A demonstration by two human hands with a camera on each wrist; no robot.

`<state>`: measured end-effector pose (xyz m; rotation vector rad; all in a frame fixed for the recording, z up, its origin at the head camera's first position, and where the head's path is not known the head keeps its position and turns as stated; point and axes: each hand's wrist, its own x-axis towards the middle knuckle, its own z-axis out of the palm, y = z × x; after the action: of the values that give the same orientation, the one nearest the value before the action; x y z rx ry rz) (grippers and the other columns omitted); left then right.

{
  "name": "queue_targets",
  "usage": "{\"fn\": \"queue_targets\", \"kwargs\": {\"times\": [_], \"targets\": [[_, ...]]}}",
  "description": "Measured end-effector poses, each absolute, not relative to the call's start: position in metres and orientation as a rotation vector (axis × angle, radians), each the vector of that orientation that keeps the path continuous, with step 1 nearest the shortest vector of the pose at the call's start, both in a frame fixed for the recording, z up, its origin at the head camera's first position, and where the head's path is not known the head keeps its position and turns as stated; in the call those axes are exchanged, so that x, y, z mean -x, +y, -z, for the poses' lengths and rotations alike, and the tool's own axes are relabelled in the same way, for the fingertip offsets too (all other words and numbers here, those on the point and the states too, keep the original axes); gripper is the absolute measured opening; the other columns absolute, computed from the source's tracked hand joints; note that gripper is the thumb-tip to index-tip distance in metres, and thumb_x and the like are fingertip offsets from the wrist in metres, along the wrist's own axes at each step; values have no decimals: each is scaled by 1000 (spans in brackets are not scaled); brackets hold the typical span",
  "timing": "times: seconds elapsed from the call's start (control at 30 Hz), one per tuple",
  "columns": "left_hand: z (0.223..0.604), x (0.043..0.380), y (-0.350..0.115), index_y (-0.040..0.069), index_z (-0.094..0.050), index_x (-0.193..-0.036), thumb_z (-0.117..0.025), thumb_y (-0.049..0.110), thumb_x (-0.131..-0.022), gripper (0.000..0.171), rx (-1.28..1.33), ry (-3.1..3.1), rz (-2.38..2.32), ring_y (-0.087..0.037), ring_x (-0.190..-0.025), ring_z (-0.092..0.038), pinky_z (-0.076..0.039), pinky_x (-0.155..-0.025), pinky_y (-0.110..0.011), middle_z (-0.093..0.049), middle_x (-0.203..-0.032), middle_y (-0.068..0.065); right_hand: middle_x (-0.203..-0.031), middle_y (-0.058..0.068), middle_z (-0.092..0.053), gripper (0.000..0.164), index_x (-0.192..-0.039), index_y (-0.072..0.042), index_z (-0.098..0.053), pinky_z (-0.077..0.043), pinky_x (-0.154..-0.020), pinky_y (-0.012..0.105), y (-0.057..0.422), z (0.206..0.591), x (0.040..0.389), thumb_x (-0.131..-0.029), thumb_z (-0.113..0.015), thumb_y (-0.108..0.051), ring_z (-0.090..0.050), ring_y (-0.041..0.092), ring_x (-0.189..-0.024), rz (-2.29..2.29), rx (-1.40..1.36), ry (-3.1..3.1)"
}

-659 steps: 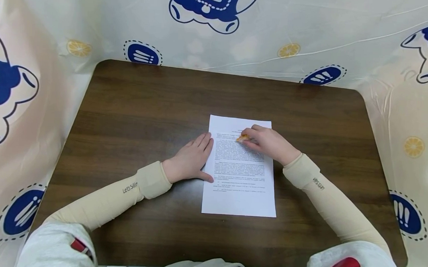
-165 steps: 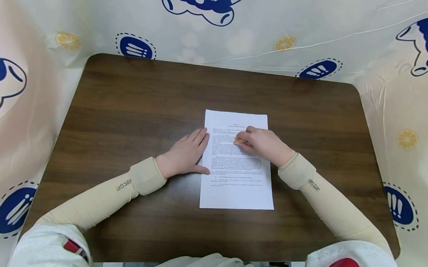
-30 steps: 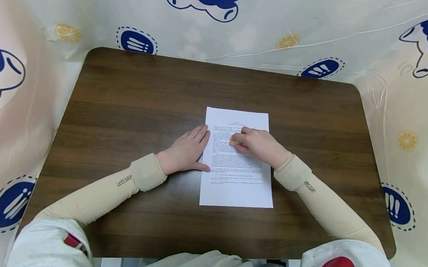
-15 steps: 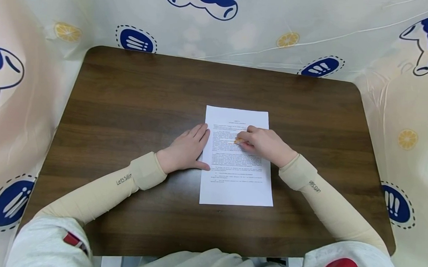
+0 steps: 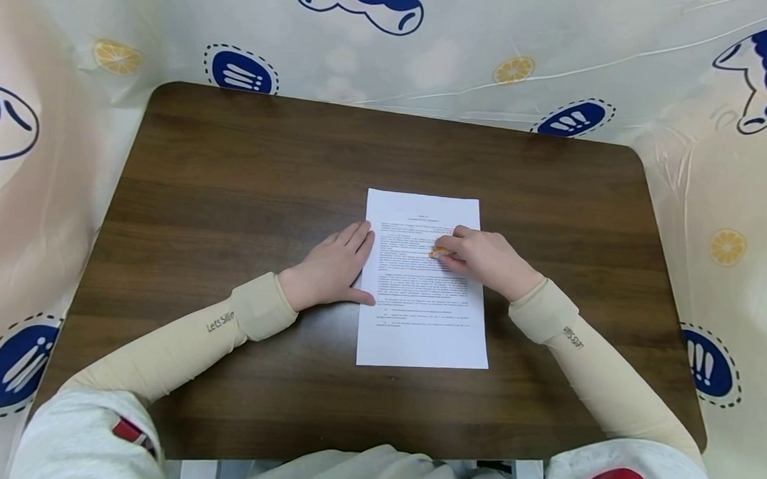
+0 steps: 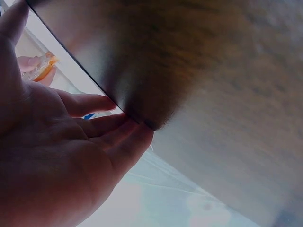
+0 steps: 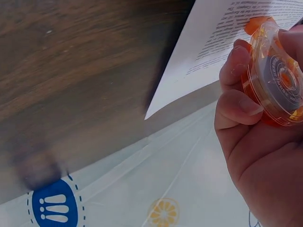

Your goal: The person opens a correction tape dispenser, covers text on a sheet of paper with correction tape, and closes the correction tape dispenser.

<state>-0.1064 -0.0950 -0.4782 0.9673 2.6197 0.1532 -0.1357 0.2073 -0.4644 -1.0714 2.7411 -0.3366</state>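
My right hand (image 5: 488, 258) grips a correction tape dispenser (image 5: 441, 253) with its orange tip at the printed text, right of the sheet's middle. In the right wrist view the dispenser (image 7: 279, 75) shows a clear round case with a dark reel, thumb on one side and curled fingers on the other. The printed paper (image 5: 420, 348) lies flat on the table. My left hand (image 5: 331, 266) rests flat at its left edge, thumb and fingertips on the paper's margin. Whether the tip touches the paper is too small to tell.
A brown wooden table (image 5: 265, 156) with rounded corners carries the sheet. Behind and beside it hangs a pale curtain (image 5: 430, 63) with blue figures and orange slices, close to the table's edges.
Over the last second my right hand has slid rightward over the text with the correction tape dispenser still in its grip. My left hand has stayed at the paper's left edge.
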Motion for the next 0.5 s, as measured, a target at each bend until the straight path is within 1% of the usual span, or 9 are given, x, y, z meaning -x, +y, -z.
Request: {"fn": "queue_targets", "kwargs": {"times": [0.5], "targets": [[480,107,-95,-11,-26,-159,-72,71,-85,119,-958,2621,-146,-44,-156,-22,-30,-122,-54,-19,-169,-29,-95,9,-69,27,-119,-10,-76,-47,-57,29,222,462,134,-96,-78,-23,-57,17,-67,319,1021,2743]]}}
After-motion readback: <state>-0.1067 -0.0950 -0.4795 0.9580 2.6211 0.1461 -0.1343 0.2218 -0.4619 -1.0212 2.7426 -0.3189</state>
